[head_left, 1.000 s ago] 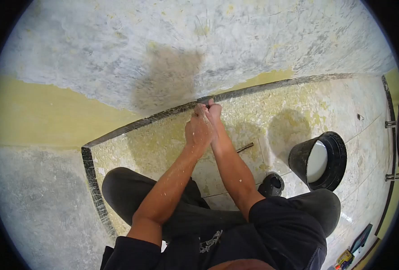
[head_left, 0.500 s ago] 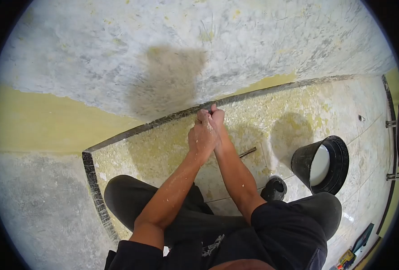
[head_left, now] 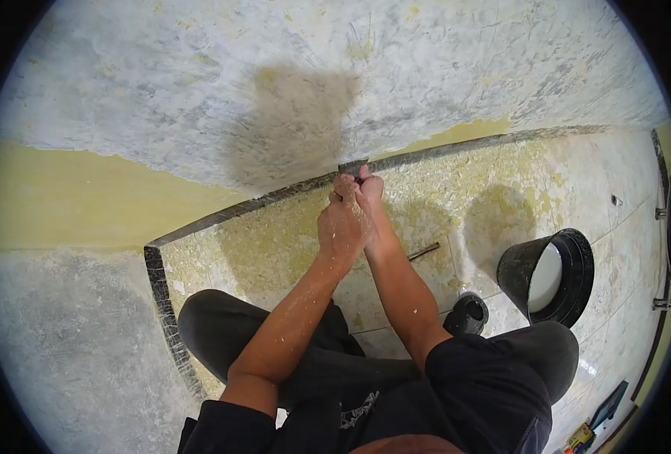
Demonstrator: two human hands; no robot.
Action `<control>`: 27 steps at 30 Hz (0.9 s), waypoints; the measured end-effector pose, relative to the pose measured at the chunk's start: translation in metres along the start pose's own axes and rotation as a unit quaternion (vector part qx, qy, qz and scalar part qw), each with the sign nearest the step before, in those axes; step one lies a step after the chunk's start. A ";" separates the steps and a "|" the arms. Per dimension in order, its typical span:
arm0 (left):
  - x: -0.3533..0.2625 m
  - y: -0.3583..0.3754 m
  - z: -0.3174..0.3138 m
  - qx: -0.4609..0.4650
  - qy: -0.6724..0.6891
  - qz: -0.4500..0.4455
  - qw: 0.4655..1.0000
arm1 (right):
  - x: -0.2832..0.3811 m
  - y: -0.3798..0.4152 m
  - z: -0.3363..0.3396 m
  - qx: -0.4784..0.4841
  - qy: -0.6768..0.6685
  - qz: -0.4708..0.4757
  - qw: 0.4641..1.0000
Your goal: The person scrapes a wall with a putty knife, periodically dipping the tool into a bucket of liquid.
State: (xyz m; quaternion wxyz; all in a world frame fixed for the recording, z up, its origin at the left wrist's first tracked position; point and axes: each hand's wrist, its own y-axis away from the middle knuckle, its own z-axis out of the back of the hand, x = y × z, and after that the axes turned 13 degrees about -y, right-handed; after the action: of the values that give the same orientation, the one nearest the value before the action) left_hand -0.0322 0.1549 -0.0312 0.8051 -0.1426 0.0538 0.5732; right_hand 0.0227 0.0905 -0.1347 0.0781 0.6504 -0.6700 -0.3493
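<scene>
1. A small dark flat-bladed scraping tool (head_left: 353,166) sits at the foot of the grey scraped plaster wall (head_left: 199,98), its blade edge just above the dark marbled skirting strip (head_left: 275,195) that runs along the wall's base. Only the blade end shows; the rest is hidden inside the hands.
2. The left hand (head_left: 341,223) is curled closed around the tool's handle from below, knuckles up and dusted with pale flecks.
3. The right hand (head_left: 369,191) is likewise closed in a fist on the same tool, pressed against the left hand so the two touch, with its fingers nearest the blade.
4. Both forearms run down from the hands toward the person's dark sleeves, the left one speckled with plaster.
5. A darker damp-looking patch (head_left: 294,121) marks the wall directly above the tool.
6. A band of yellow paint (head_left: 71,200) remains on the wall to the left, with a thin strip of it also to the right of the hands.
7. The pale tiled floor (head_left: 456,181) is littered with yellowish scrapings.
8. A thin dark metal rod (head_left: 424,250) lies on the floor just right of the right forearm.
9. A black plastic bucket (head_left: 551,276) with white contents stands farther right, well apart from the hands.
10. A small black round container (head_left: 469,312) rests beside the right knee.
</scene>
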 end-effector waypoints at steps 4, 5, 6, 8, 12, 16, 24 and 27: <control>-0.005 0.001 -0.002 0.033 -0.035 0.014 0.999 | 0.001 0.018 -0.011 0.003 -0.026 -0.082 0.996; -0.004 0.002 -0.010 0.020 -0.040 0.008 0.999 | 0.008 -0.008 0.002 0.025 -0.094 -0.138 0.986; -0.002 -0.002 -0.015 0.003 -0.048 0.001 0.999 | 0.015 -0.035 0.016 0.040 -0.157 -0.196 0.967; 0.010 -0.012 -0.011 0.077 -0.027 0.015 0.997 | 0.024 -0.117 0.069 0.024 -0.037 -0.059 0.997; 0.007 0.001 -0.024 0.076 0.000 0.036 0.996 | 0.012 -0.022 0.013 0.043 0.023 -0.020 0.999; 0.001 -0.001 -0.006 -0.010 -0.011 0.001 1.000 | 0.008 -0.027 0.014 0.032 0.015 -0.078 0.996; -0.004 -0.012 -0.016 0.018 -0.041 -0.003 0.999 | 0.013 -0.036 0.019 -0.001 -0.062 -0.047 0.997; 0.007 -0.012 -0.021 0.034 -0.006 -0.016 0.999 | 0.015 -0.055 0.029 -0.022 -0.064 -0.039 0.997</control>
State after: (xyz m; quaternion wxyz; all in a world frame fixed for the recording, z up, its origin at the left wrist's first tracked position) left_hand -0.0167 0.1519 -0.0506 0.8188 -0.1126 0.0662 0.5591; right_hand 0.0489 0.0924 -0.1931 0.0356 0.6505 -0.6396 -0.4080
